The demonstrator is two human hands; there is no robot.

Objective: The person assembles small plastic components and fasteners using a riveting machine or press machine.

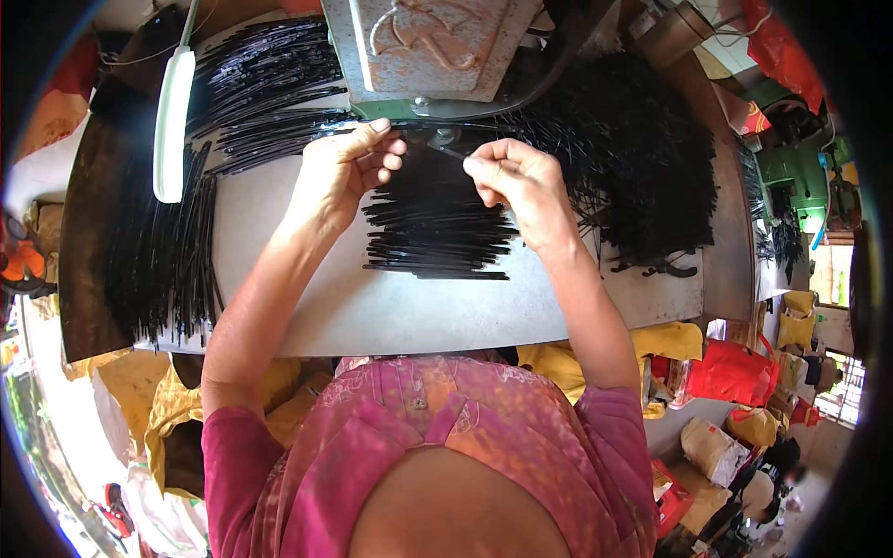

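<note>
My left hand [353, 163] is closed in a pinch at the front of the green machine [395, 109], its thumb and forefinger on the end of a thin black rod [419, 123]. That rod lies crosswise along the machine's base. My right hand [521, 181] pinches a thin, dark piece [453, 152] reaching toward a small round metal part [445, 137]; whether it joins the rod I cannot tell. Between my forearms, a stack of black rods [437, 237] lies on the pale tabletop [372, 321]. A rusty metal cover [433, 46] with a raised umbrella shape tops the machine.
More black rods [270, 70] lie at the far left, with another bundle [163, 251] nearer the left edge. A large tangled heap [651, 158] covers the right side, a black-handled tool [670, 268] before it. A white lamp [174, 130] hangs left. Red bags [730, 377] stand beyond the table.
</note>
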